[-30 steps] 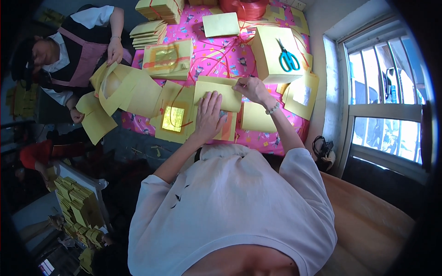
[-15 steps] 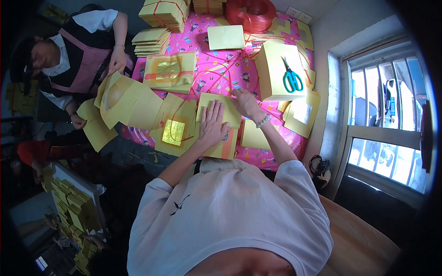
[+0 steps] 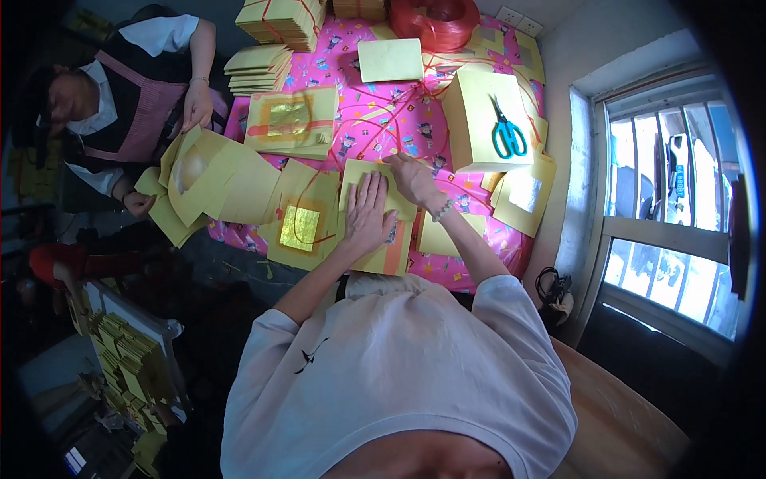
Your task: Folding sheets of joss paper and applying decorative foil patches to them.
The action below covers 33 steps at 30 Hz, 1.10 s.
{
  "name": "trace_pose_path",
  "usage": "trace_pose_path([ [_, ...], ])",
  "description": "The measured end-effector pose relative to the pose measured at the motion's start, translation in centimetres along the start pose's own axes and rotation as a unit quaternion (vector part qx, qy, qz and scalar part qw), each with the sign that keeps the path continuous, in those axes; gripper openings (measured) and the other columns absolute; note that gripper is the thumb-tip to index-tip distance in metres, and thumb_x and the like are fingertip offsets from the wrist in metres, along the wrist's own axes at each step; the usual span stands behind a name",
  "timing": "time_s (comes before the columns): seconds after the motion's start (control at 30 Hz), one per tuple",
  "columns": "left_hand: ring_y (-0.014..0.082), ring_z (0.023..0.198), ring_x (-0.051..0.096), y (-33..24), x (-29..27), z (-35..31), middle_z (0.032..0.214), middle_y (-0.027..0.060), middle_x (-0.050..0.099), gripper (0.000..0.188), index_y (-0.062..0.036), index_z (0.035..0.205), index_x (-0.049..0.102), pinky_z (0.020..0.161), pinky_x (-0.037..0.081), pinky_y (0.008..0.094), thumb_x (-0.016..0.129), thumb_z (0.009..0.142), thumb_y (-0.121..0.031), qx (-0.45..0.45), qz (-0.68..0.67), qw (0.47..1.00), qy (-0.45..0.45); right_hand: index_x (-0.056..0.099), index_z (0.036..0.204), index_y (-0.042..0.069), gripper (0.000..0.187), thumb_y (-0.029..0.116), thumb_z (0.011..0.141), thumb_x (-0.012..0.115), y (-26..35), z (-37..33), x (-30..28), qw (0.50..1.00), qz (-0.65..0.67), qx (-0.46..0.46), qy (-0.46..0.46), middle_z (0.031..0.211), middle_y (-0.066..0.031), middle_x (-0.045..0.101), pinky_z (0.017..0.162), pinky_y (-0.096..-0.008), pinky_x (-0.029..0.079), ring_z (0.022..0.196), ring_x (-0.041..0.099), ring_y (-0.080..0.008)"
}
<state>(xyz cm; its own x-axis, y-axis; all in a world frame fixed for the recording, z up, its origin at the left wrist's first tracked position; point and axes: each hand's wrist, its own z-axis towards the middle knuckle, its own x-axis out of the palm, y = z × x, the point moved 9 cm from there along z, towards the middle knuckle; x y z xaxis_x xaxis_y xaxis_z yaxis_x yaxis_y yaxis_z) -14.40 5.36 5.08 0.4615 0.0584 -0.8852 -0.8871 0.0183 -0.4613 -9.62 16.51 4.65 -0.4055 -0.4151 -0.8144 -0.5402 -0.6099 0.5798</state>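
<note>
Paper [image 3: 400, 210], yellow and folded, lies near the table's front edge, straight ahead of the person, on top of a sheet [image 3: 369, 263] with a reddish stripe. Left hand [image 3: 369, 214] rests flat on the paper, open and palm down, fingers extended toward its far edge and gripping nothing. Right hand [image 3: 415, 180] is at the paper's far right corner, fingers partly bent; whether they pinch the edge, I cannot tell. A beaded bracelet [image 3: 441, 211] circles the right wrist. Just left of the paper is a sheet with a gold foil square [image 3: 301, 228], a thin red strand lying across it; to the right, near the right forearm, is a plain yellow sheet [image 3: 451, 236]. Farther right, blue-handled scissors [image 3: 508, 138] lie on a tall yellow block [image 3: 468, 124]. A pink printed cloth [image 3: 351, 146] covers the table, and red strands trail over it near a red coil [image 3: 433, 30] at the back. Yellow stacks [image 3: 277, 24] stand at the far left, some tied with red. On the left, a co-worker [image 3: 148, 100] holds yellow papers [image 3: 247, 184] with both hands.
</note>
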Motion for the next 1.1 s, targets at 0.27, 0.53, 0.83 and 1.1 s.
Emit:
trace_pose_path([
  [0.27, 0.0359, 0.145, 0.017, 0.1, 0.2, -0.1, 0.154, 0.0218, 0.024, 0.075, 0.0038, 0.148, 0.024, 0.116, 0.010, 0.0534, 0.052, 0.090, -0.035, -0.005, -0.014, 1.000, -0.003, 0.065, 0.110, 0.008, 0.034, 0.005, 0.077, 0.061, 0.5, -0.1, 0.3, 0.996, -0.089, -0.024, -0.015, 0.103, -0.0117, 0.061, 0.089, -0.0397, 0.049, 0.099, 0.058, -0.0316],
  [0.53, 0.0354, 0.146, 0.015, 0.7, 0.8, -0.3, 0.155, 0.0210, 0.022, 0.076, 0.0029, 0.149, 0.023, 0.117, 0.009, 0.0541, 0.052, 0.091, -0.036, -0.013, -0.014, 1.000, 0.007, 0.066, 0.106, 0.006, 0.033, 0.002, 0.075, 0.060, 1.4, 0.1, -0.1, 0.996, -0.087, -0.027, -0.014, 0.101, -0.0123, 0.062, 0.084, -0.0387, 0.050, 0.099, 0.058, -0.0323],
  [0.83, 0.0312, 0.148, 0.009, 0.9, 1.5, -0.1, 0.158, 0.0176, 0.018, 0.076, 0.0015, 0.150, 0.021, 0.114, 0.000, 0.0617, 0.048, 0.091, -0.038, -0.025, 0.022, 0.999, 0.033, 0.066, 0.109, 0.008, 0.032, 0.006, 0.078, 0.060, -0.4, 0.2, 1.5, 0.993, -0.101, -0.050, -0.023, 0.097, -0.0119, 0.060, 0.084, -0.0394, 0.050, 0.099, 0.056, -0.0315],
  [1.1, 0.0306, 0.148, 0.008, 1.2, 2.2, -0.3, 0.158, 0.0162, 0.016, 0.077, 0.0009, 0.151, 0.019, 0.114, -0.001, 0.0619, 0.050, 0.092, -0.038, -0.037, 0.029, 0.998, 0.051, 0.062, 0.095, 0.006, 0.017, 0.004, 0.078, 0.065, 3.3, -6.7, -3.7, 0.982, 0.013, 0.022, -0.189, 0.086, -0.0111, 0.056, 0.075, -0.0401, 0.049, 0.089, 0.057, -0.0306],
])
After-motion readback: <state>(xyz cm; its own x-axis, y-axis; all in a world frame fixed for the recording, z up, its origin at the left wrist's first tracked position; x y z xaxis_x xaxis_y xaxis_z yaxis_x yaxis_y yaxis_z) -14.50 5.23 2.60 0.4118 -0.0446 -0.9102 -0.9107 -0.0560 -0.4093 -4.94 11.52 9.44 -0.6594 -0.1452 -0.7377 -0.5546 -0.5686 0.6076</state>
